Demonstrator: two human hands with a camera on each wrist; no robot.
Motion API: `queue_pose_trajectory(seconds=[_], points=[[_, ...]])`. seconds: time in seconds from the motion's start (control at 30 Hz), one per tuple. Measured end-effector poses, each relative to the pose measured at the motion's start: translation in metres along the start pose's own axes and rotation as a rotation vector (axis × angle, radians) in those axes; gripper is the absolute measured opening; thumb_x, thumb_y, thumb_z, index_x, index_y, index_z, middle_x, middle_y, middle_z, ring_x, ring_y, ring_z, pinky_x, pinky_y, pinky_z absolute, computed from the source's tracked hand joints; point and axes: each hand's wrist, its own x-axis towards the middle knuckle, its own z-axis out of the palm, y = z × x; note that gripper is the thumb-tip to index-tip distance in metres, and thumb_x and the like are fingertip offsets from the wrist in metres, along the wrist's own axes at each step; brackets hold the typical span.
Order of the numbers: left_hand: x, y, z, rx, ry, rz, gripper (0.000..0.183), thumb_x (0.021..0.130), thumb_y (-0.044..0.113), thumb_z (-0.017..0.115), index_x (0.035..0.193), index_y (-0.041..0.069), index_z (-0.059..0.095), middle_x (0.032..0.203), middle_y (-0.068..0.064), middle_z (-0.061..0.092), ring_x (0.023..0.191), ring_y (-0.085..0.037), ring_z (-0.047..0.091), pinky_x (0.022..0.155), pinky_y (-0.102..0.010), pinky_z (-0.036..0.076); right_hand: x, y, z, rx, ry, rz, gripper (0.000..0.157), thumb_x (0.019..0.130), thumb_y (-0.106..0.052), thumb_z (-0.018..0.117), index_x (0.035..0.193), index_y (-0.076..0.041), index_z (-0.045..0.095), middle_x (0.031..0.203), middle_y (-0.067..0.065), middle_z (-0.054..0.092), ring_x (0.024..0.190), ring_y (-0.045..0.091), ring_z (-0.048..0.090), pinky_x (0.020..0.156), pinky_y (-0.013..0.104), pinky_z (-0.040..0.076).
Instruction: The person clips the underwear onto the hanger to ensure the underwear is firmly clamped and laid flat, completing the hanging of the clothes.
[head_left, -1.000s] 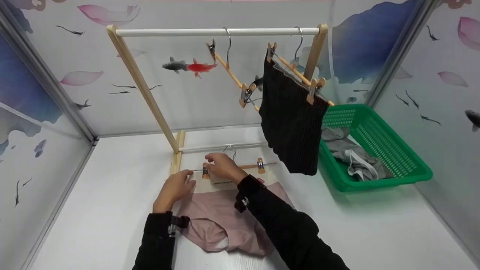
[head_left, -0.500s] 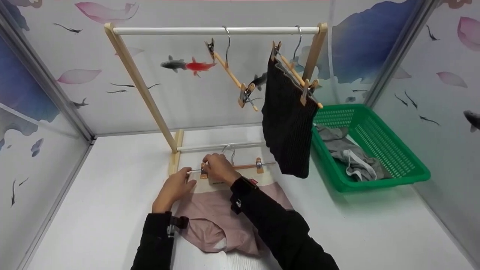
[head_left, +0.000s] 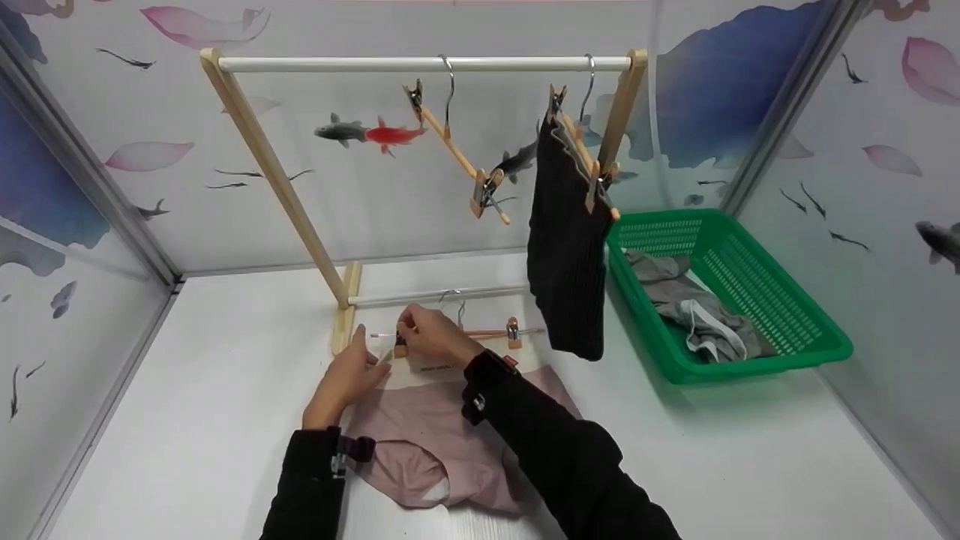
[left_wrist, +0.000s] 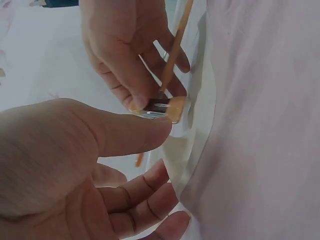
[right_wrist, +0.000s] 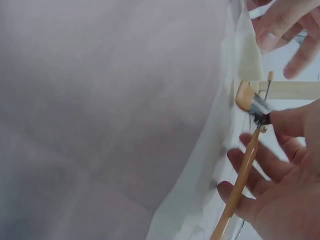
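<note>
A pink garment [head_left: 427, 412] with a cream top band lies flat on the white table. Across that band is a wooden clip hanger [head_left: 487, 334], its hook toward the rack. My right hand [head_left: 439, 335] pinches the hanger's left clip [right_wrist: 252, 102] between thumb and fingers, while its other fingers lie under the wooden bar in the right wrist view. Beside the band's left corner is my left hand [head_left: 347, 379], thumb and fingers apart. In the left wrist view its thumb overlaps the clip and its fingertips are at the band's edge. The right clip [head_left: 513, 333] sits on the band.
A rack with a white rail [head_left: 337, 65] stands behind my hands. From it hang a bare clip hanger [head_left: 454, 150] and a black ribbed garment [head_left: 566, 255] on another. At right, a green basket [head_left: 810, 322] holds grey clothing [head_left: 705, 319].
My right hand has come onto the left clip and pinches it. My left thumb and fingers have spread apart near the hanger's end. The hanging black garment has turned more edge-on.
</note>
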Motion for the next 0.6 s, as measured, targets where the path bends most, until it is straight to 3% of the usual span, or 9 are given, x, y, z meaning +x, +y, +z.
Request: queue_pose_trajectory(seconds=[0.1, 0.23, 0.3, 0.43, 0.5, 0.6], points=[[0.003, -0.001, 0.0, 0.015, -0.004, -0.004, 0.056, 0.091, 0.007, 0.068, 0.136, -0.019, 0.047, 0.092, -0.018, 0.069, 0.085, -0.034, 0.066, 0.08, -0.051, 0.053, 0.001, -0.002, -0.002, 0.07, 0.015, -0.008, 0.025, 0.109, -0.021, 0.05, 0.127, -0.007, 0.059, 0.115, 0.008, 0.067, 0.101, 0.016, 0.065, 0.084, 0.032, 0.05], [0.004, -0.003, 0.003, 0.039, 0.021, 0.029, 0.028, 0.089, 0.006, 0.068, 0.111, -0.012, 0.068, 0.094, -0.019, 0.069, 0.088, -0.035, 0.065, 0.082, -0.052, 0.051, 0.0, -0.002, -0.003, 0.131, -0.002, 0.001, 0.044, 0.108, -0.026, 0.051, 0.146, -0.003, 0.05, 0.122, 0.012, 0.067, 0.112, 0.022, 0.064, 0.09, 0.034, 0.051], [0.004, -0.002, 0.004, 0.024, 0.023, 0.032, 0.025, 0.09, 0.005, 0.067, 0.11, -0.01, 0.069, 0.101, -0.022, 0.069, 0.094, -0.038, 0.066, 0.085, -0.053, 0.051, 0.0, -0.001, -0.005, 0.126, -0.008, -0.012, 0.048, 0.108, -0.027, 0.051, 0.148, -0.002, 0.049, 0.127, 0.014, 0.066, 0.115, 0.023, 0.063, 0.094, 0.034, 0.05], [0.003, -0.001, 0.004, -0.007, -0.014, 0.014, 0.039, 0.094, 0.008, 0.064, 0.127, -0.012, 0.058, 0.107, -0.025, 0.069, 0.099, -0.038, 0.066, 0.087, -0.054, 0.051, 0.0, 0.002, -0.007, 0.104, 0.009, -0.069, 0.042, 0.107, -0.026, 0.054, 0.139, 0.002, 0.059, 0.128, 0.013, 0.066, 0.117, 0.023, 0.062, 0.098, 0.033, 0.048], [0.002, -0.001, 0.002, -0.006, -0.028, 0.005, 0.045, 0.095, 0.009, 0.063, 0.133, -0.014, 0.054, 0.101, -0.022, 0.068, 0.091, -0.035, 0.066, 0.083, -0.053, 0.052, 0.001, 0.003, -0.009, 0.099, 0.013, -0.102, 0.039, 0.107, -0.025, 0.055, 0.134, 0.002, 0.063, 0.126, 0.013, 0.067, 0.116, 0.022, 0.063, 0.098, 0.031, 0.048], [0.003, -0.002, 0.002, 0.008, -0.02, 0.011, 0.039, 0.094, 0.007, 0.065, 0.127, -0.014, 0.06, 0.089, -0.016, 0.067, 0.08, -0.029, 0.063, 0.076, -0.048, 0.051, 0.001, 0.005, -0.011, 0.104, -0.002, -0.121, 0.037, 0.107, -0.025, 0.055, 0.132, 0.0, 0.065, 0.123, 0.01, 0.068, 0.115, 0.018, 0.062, 0.098, 0.029, 0.047]])
